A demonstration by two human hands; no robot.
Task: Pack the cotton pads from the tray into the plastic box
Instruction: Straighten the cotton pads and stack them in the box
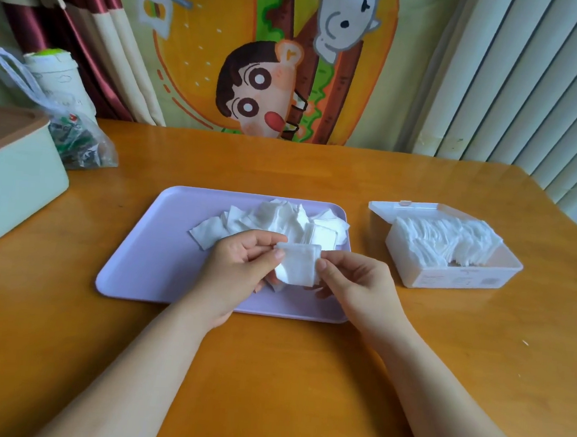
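Seen from the head camera, we find both hands raised just above the near half of a lilac tray [141, 249] on an orange wooden table [269, 380]. The left hand [239, 269] pinches the left edge of a square cotton pad [299, 267] between thumb and curled fingers. The right hand [354, 284] pinches the pad's right edge the same way. More white shows under the pad by the left palm, though we cannot tell how many pads are there.

Behind the hands, a loose heap of pads [280, 219] lies across the far right part of the tray.

To the right of the tray, apart from it, stands the plastic box [457, 279] with its lid [383, 208] hinged back. A row of packed pads [442, 241] stands on edge inside, filling its left and far side.

At the table's far left we see a pale green container [16, 182], a clear bag [80, 142] and a cup [58, 72]. A cartoon hanging [257, 62] covers the wall.
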